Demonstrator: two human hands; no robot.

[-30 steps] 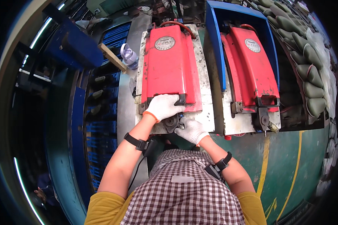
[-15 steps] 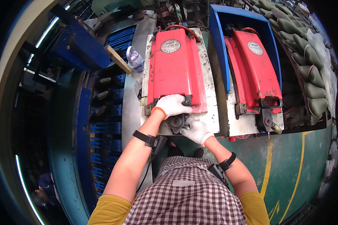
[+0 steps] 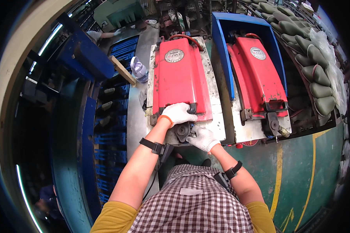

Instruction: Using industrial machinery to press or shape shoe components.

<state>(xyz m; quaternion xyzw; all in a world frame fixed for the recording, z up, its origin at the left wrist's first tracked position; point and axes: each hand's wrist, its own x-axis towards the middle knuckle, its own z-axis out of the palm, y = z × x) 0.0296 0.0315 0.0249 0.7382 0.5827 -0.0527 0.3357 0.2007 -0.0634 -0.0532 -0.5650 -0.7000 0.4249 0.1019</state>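
Observation:
A red machine cover (image 3: pixel 177 81) with a round silver label lies closed on a worn, pale base plate straight in front of me. My left hand (image 3: pixel 177 113), in a white knitted glove with an orange cuff, is closed over the black handle (image 3: pixel 193 108) at the cover's near edge. Just below sits a dark metal latch (image 3: pixel 181 131) with a round pivot. At the latch's right side my right hand (image 3: pixel 203 138), gloved in white too, has its fingers curled around a small part. The fingers mostly hide that part.
To the right stands a second red-covered machine (image 3: pixel 260 73) inside a blue metal hood (image 3: pixel 243 17). Grey-green moulded pieces (image 3: pixel 319 87) fill a rack at far right. A lilac bottle (image 3: pixel 139 70) stands on the metal bench at left, near a wooden bar (image 3: pixel 122 70). Another person's arm (image 3: pixel 109 34) shows beyond.
The whole view has shifted slightly, and the machines sit a little lower in it. Both hands keep their places at the handle and the latch.

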